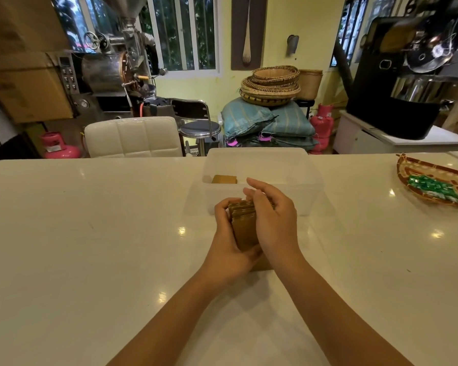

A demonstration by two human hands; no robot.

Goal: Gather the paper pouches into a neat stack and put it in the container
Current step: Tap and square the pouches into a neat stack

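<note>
A stack of brown paper pouches (pixel 245 225) stands on edge just above the white table, squeezed between both hands. My left hand (pixel 229 247) cups its left side and underside. My right hand (pixel 273 220) presses the right side with the fingers curled over the top edge. Directly behind the hands sits a translucent plastic container (pixel 310 180), open at the top. Another bundle of brown pouches (pixel 224 179) lies inside it at the near left. A brown pouch edge (pixel 261 265) shows on the table under my right wrist.
A woven basket (pixel 418 173) with green wrapped items stands at the table's right edge. The white table (pixel 90 233) stretches wide to the left. A white padded chair (pixel 132 137) is behind the far edge, with roasting machines, sacks and baskets beyond.
</note>
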